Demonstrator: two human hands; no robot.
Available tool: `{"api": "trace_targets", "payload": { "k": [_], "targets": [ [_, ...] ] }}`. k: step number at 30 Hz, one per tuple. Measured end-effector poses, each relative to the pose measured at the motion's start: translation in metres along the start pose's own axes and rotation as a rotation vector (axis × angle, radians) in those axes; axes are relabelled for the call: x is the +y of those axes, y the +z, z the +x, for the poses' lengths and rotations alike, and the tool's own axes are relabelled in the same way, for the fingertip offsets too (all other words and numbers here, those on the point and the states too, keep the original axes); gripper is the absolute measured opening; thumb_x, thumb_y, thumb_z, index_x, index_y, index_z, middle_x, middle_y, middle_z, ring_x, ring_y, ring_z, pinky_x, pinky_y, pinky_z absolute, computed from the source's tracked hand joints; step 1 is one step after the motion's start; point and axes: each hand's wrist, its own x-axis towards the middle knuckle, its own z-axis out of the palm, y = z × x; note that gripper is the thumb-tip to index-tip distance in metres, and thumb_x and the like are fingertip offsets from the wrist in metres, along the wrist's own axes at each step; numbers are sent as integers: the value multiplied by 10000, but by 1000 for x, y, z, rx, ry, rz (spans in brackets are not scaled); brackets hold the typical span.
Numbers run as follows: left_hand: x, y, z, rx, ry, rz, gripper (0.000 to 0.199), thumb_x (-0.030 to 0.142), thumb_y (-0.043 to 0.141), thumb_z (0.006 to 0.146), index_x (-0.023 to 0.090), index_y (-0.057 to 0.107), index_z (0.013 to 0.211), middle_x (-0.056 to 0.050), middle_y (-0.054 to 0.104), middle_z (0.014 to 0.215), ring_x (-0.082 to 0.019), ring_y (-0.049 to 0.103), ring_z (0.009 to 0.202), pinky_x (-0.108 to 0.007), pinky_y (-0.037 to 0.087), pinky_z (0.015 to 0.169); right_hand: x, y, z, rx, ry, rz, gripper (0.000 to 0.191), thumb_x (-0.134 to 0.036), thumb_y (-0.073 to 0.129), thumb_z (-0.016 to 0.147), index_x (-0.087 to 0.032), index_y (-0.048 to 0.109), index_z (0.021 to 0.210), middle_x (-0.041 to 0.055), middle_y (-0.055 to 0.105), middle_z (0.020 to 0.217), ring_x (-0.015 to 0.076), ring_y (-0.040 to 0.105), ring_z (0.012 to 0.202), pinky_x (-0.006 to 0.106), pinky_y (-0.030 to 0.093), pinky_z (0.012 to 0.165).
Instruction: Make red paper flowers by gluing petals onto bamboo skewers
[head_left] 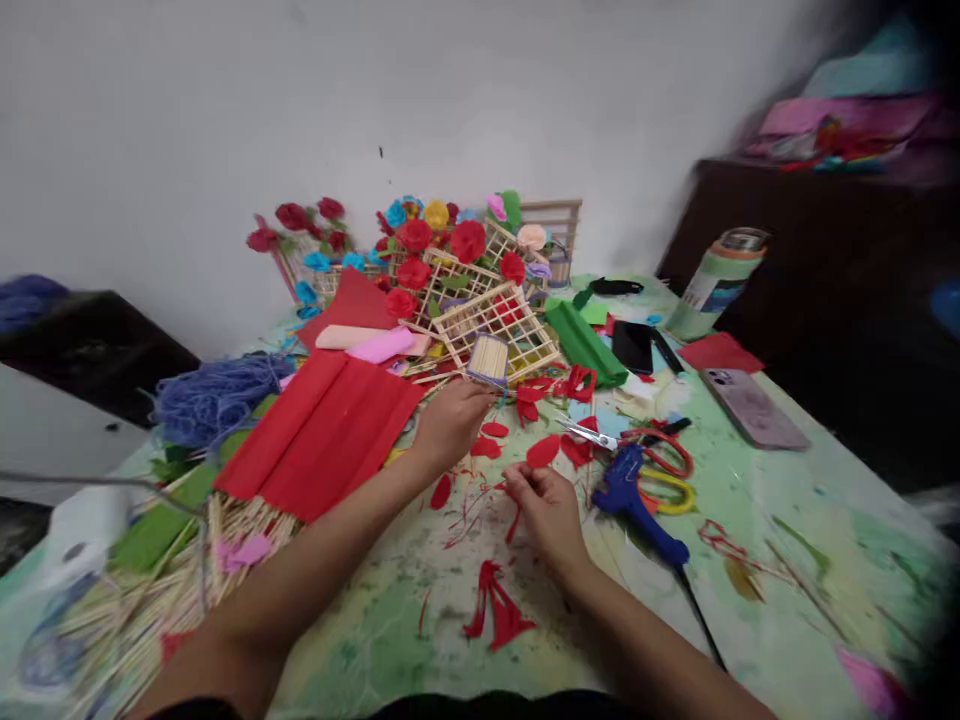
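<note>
My right hand is closed in a pinch, with a thin strip of red crepe paper hanging below its fingertips. Just beyond those fingers lies a red paper petal. My left hand reaches to the lower edge of a small stick lattice, beside a little basket made of sticks. Its fingers are drawn together; what they hold, if anything, is too small to make out. More red petals lie between and around the hands. A fringed red paper scrap rests nearer me.
Scissors and a blue glue gun with a trailing cord lie right of my right hand. Red crepe sheets cover sticks at left. Paper flowers stand behind. Phones and a bottle sit at right.
</note>
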Motion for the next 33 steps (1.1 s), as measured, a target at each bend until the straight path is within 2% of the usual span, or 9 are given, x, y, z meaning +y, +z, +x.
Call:
{"api": "trace_targets", "payload": {
  "k": [5,10,21,33],
  "targets": [
    [3,21,43,-186,59,132,170,198,520,845,139,670,902,-101,618,869,-219,529,905,-328,420,784,2,-5,6,31,-49,-54,318,-464,620,685,-153,610,620,-4,557,583,131,483,584,261,392,592],
    [2,34,54,-277,65,192,207,203,474,869,141,672,869,-103,595,866,-223,505,918,-325,410,773,1,-6,10,52,-73,-39,306,-451,619,692,-149,621,638,10,584,609,140,502,600,272,407,606],
    [-5,41,55,-302,126,194,236,187,456,869,133,676,801,-103,590,844,-224,488,898,-321,391,751,-4,-5,7,31,-54,-17,276,-426,635,677,-154,633,627,12,602,611,142,523,602,269,425,612],
    [-10,41,51,-225,140,167,217,170,485,848,127,689,789,-121,597,820,-226,492,852,-338,388,710,0,-4,8,29,-47,-17,275,-435,630,682,-164,634,639,14,615,624,145,534,605,265,434,595]
  ]
}}
